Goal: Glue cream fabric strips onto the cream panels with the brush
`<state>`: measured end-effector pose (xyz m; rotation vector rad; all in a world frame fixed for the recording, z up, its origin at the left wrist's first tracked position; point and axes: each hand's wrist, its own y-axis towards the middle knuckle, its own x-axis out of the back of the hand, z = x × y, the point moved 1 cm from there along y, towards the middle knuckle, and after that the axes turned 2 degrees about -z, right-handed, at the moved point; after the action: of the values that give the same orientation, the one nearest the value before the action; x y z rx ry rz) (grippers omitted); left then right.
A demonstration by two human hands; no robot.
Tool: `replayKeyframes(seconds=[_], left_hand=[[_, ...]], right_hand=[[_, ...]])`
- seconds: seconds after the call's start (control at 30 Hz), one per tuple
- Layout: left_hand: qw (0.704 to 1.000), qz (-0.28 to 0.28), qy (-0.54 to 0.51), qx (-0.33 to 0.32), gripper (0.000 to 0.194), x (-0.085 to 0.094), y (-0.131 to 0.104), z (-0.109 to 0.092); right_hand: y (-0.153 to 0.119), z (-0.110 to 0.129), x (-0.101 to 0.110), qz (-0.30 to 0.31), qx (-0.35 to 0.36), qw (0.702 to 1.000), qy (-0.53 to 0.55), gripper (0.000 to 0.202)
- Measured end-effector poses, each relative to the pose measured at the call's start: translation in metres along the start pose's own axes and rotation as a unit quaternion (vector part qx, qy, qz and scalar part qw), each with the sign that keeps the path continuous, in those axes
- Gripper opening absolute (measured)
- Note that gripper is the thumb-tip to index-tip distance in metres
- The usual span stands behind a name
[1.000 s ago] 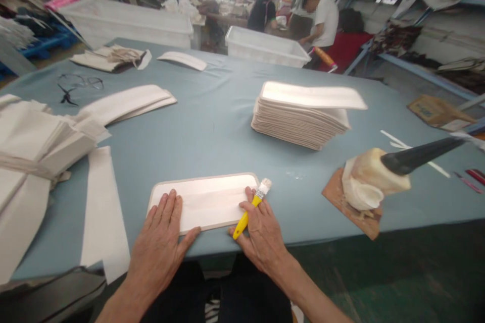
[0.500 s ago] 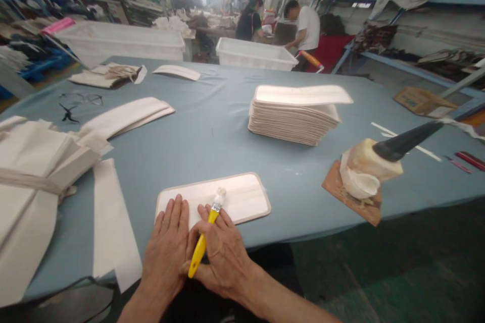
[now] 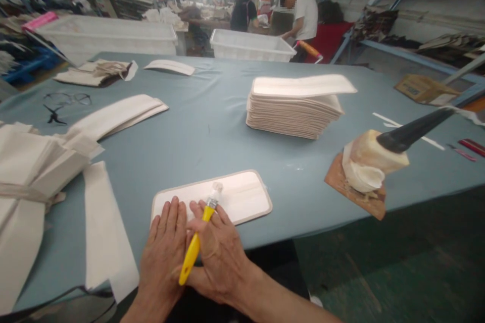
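A cream, round-cornered fabric panel [image 3: 244, 193] with a beige bound edge lies flat near the table's front edge. My left hand [image 3: 162, 245] rests flat on its left part, fingers stretched out together. Close beside it, my right hand [image 3: 223, 250] holds a yellow-handled paintbrush [image 3: 192, 252] between thumb and fingers, while its fingertips press on the panel. The brush's whitish bristles point away from me over the panel's middle. To the right, a pale block-shaped container [image 3: 367, 161] with white paste on its side and a black tube-like part sits on a brown board [image 3: 337, 184].
A stack of similar panels [image 3: 291, 111] stands beyond my hands. Cream fabric pieces [image 3: 26, 161] and strips [image 3: 104, 227] lie at left, with eyeglasses [image 3: 68, 99] and small black snips [image 3: 55, 115] behind. White bins [image 3: 250, 45] and two people are past the blue-covered table.
The view has shifted slightly. The brush's handle end has swung a little left in my right hand. Both hands stay on the panel.
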<state>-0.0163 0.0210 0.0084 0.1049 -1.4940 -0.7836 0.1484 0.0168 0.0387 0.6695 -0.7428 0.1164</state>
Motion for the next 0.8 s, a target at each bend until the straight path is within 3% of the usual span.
replayKeyframes(seconds=[0.07, 0.13, 0.27, 0.37, 0.67, 0.8], left_hand=[[1.000, 0.004, 0.006, -0.008, 0.069, 0.002, 0.001, 0.000], [1.000, 0.019, 0.006, 0.011, 0.071, 0.003, 0.002, -0.002], [0.998, 0.039, -0.004, 0.046, 0.075, 0.004, 0.005, -0.004], [0.998, 0.043, -0.011, 0.045, 0.073, 0.005, 0.005, -0.004], [0.997, 0.064, 0.019, 0.028, 0.075, 0.009, 0.005, -0.001], [0.995, 0.067, 0.040, 0.058, 0.077, 0.012, 0.009, -0.011]], right_hand=[[0.009, -0.002, -0.013, -0.011, -0.002, 1.000, 0.012, 0.057], [0.006, -0.015, -0.011, -0.018, -0.009, 1.000, -0.007, 0.052], [-0.016, -0.055, 0.024, -0.024, -0.033, 0.995, -0.090, 0.049], [-0.030, -0.072, 0.049, -0.033, -0.064, 0.988, -0.137, 0.048], [-0.042, -0.069, 0.056, -0.040, -0.082, 0.987, -0.135, 0.050], [-0.047, -0.076, 0.062, -0.040, -0.081, 0.986, -0.142, 0.047]])
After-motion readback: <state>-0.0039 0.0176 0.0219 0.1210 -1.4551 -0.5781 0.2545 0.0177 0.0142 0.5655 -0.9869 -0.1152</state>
